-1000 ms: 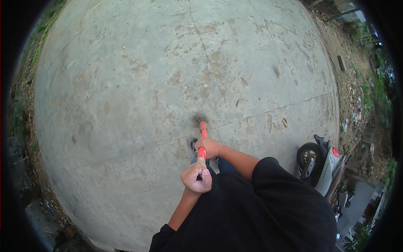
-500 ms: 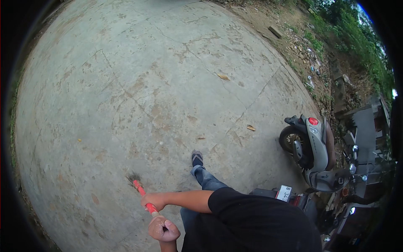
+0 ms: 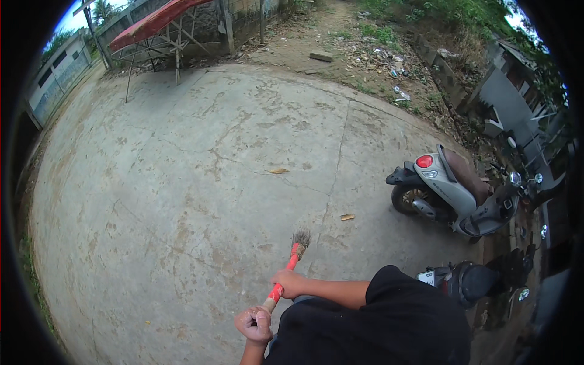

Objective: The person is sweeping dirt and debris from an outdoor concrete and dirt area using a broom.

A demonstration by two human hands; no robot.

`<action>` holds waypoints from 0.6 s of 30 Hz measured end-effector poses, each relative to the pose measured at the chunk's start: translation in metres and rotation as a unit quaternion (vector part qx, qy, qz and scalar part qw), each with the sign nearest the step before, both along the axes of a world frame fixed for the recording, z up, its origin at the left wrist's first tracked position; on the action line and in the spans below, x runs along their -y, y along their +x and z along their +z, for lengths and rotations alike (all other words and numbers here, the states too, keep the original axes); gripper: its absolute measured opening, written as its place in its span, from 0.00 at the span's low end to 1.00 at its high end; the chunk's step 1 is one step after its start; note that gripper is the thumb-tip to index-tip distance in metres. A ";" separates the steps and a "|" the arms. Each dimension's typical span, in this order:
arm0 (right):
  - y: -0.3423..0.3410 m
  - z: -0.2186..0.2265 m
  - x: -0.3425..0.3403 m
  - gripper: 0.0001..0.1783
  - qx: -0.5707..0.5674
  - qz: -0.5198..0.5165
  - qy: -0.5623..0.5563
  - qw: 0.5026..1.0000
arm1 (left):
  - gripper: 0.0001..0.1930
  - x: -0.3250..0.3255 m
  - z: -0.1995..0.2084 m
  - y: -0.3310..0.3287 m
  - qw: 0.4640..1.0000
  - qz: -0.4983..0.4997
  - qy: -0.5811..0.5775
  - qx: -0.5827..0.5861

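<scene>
A broom with a red-and-tan handle [image 3: 292,262] slants away from me, its dark, stiff bristles [image 3: 301,236] down at the concrete ground [image 3: 182,207]. My right hand [image 3: 288,283] is wrapped round the red part of the handle, midway along it. Closed on the handle's near end is my left hand [image 3: 254,324], thumb on top. Beyond the bristles, to the right, lies a dry yellow-brown leaf [image 3: 347,217]. Another dry leaf [image 3: 278,171] lies farther off. My feet are hidden.
On the right stands a grey scooter [image 3: 459,198] with a red tail light; a dark motorcycle [image 3: 468,283] is nearer. A red-topped stand on thin legs [image 3: 155,27] is at the far left. Litter [image 3: 398,94] and a block [image 3: 321,56] lie on dirt beyond the concrete.
The broom and both hands have moved to the right, the bristles farther out. My view has tilted up, bringing in the red-topped stand and walls. My foot has gone out of sight.
</scene>
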State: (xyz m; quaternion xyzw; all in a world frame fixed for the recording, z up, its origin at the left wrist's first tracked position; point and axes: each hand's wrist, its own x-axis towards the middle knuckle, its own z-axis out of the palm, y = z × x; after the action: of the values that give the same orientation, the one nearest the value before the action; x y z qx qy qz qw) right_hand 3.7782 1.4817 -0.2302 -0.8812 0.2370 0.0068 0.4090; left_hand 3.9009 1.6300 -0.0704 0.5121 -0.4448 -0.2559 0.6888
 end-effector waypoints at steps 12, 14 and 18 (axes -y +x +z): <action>-0.079 0.039 0.035 0.10 0.022 -0.296 -0.015 0.955 | 0.18 0.137 0.032 0.013 0.950 -0.306 0.005 -0.061; -0.078 0.037 0.026 0.11 0.020 -0.333 -0.005 0.943 | 0.14 0.159 0.026 0.018 0.912 -0.410 -0.021 -0.023; -0.056 0.053 0.009 0.13 0.025 -0.410 0.059 0.910 | 0.11 0.189 0.021 0.033 0.827 -0.516 0.060 -0.214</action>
State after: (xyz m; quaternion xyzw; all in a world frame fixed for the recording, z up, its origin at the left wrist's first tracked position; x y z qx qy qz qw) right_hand 3.7218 1.4722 -0.1769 -0.6808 0.5661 -0.1692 0.4329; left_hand 3.9337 1.4413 -0.0490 0.1809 -0.4693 -0.7036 0.5020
